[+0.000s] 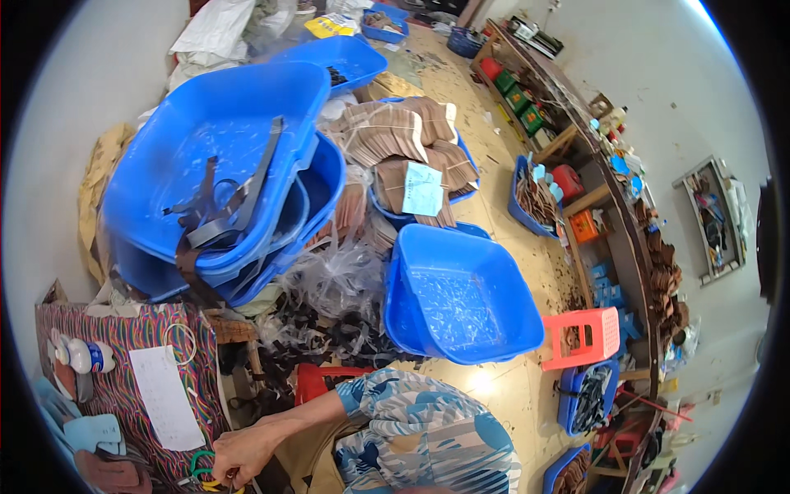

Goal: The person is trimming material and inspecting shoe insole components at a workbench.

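Note:
My right hand (243,453) is low at the left, its forearm reaching across from a patterned blue and white sleeve (428,420). Its fingers are curled downward and closed; what they hold is mostly hidden. Right beside them are a green loop-shaped handle (200,463) and a yellow one (212,485), which look like those of scissors or snips. Under the hand spreads a table with a striped multicolour cloth (115,379). A white paper sheet (167,399) with writing lies there. My left hand is out of view. Brown cloth (317,461) shows below my forearm.
Blue tubs (222,165) with dark straps stand stacked beyond the table. Another blue tub (469,296) sits nearer the middle. Bundled brown pieces (387,136) fill a tub behind. A pink stool (584,337) and a long cluttered workbench (609,165) line the right. Plastic bags (337,276) and scraps cover the floor.

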A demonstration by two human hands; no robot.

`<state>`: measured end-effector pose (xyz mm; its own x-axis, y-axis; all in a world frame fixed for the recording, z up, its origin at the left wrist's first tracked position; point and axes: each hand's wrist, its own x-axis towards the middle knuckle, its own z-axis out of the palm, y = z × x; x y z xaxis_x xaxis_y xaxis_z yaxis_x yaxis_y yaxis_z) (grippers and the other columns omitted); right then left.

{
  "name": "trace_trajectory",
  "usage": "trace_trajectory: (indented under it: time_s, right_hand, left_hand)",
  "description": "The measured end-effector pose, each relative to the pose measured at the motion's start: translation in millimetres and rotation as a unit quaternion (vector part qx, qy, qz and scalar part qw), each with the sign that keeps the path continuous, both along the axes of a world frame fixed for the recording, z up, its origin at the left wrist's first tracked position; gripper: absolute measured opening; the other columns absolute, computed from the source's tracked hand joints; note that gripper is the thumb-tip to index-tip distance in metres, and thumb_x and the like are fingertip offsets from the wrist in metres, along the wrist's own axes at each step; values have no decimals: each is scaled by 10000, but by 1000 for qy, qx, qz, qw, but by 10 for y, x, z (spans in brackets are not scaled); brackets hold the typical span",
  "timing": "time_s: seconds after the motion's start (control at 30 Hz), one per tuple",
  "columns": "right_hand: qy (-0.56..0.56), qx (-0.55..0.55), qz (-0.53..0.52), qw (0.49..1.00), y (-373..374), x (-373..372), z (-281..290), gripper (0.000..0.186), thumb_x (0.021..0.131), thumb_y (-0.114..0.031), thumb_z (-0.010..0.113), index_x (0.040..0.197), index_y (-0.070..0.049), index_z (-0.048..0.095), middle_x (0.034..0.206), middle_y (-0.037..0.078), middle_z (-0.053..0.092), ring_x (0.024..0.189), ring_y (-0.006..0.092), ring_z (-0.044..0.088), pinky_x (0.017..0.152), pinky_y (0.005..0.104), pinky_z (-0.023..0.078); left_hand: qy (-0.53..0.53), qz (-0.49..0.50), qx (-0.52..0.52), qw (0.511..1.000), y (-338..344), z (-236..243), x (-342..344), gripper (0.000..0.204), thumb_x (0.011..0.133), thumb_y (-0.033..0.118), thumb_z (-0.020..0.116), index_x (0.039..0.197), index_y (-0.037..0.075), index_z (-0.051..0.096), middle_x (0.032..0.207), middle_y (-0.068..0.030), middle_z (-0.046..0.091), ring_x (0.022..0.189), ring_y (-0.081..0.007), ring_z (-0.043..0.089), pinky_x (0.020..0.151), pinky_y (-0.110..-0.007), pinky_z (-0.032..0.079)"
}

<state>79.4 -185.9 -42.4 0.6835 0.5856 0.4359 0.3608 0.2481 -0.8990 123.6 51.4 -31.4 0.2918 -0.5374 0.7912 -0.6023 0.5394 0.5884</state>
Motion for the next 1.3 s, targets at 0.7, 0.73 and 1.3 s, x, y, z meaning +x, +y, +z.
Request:
trace_trajectory:
  time_s: [0.7,0.73,1.3]
  right_hand:
    - [-38,200,-169,964,537,-376,621,160,812,-94,648,780,39,566,780,107,489,640,239,513,557,356,382]
    - [-41,201,-168,964,524,-417,637,160,812,-94,648,780,39,566,780,107,489,640,239,513,557,356,382]
    - [-85,299,-145,940,573,-313,1442,112,846,10,593,908,29,500,676,120,476,581,211,461,557,318,390]
  left_hand:
    - [360,550,162,736,-636,954,-1583,194,975,220,588,930,37,632,689,5,527,604,-82,427,542,-237,318]
    - [357,551,160,737,-678,953,-1626,194,975,220,588,930,37,632,689,5,527,604,-82,427,542,-237,318]
    - [403,471,233,750,-982,787,-2119,208,975,101,555,768,103,565,572,19,425,496,-74,297,486,-265,256]
